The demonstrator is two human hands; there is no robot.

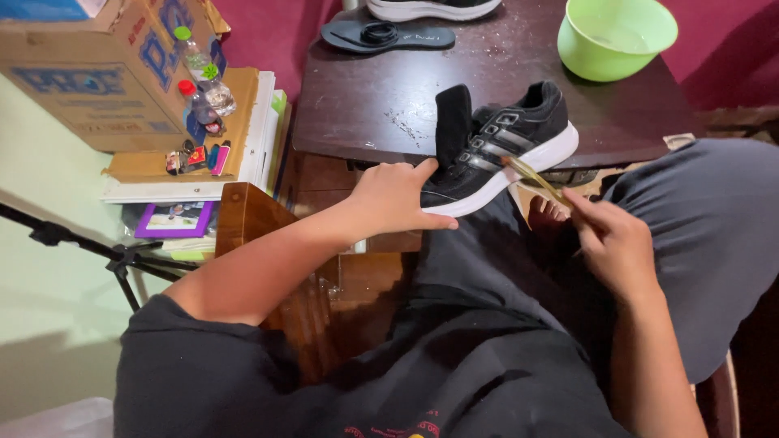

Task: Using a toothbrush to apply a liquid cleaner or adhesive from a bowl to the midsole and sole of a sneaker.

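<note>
The dark wooden table (pixel 381 105) is the landmark here; the black shoe with a white sole (pixel 495 146) sits at the table's near edge, its toe end hanging past that edge toward the person's lap, tongue pulled upright, no laces visible. Farther back on the table stand a light green bowl (pixel 617 36), at the far right corner, a loose black insole (pixel 385 36) and, at the far edge, part of a second shoe (pixel 430 8); left of the table a cardboard box (pixel 89 73) rests on a stack with two small plastic bottles (pixel 203 85).

Risks, as I judge them: the shoe is only partly borne by the table, so a hard push from the brush side could tip or slide it off the near edge unless it is held firm; a stroke that runs wide could flick wet matter onto the grey trousers just below the table edge; if the bowl holds liquid, it seems far enough from the shoe to be safe.

The left hand (pixel 393 199) reaches in from the left, forearm level, fingers wrapped over the shoe's toe and thumb raised against the tongue, gripping it; the right hand (pixel 613 243) comes from the right, wrist bent, fingers pinched narrow on the handle of a slim yellowish brush (pixel 535 178), whose tip touches the shoe's side near the stripes.
</note>
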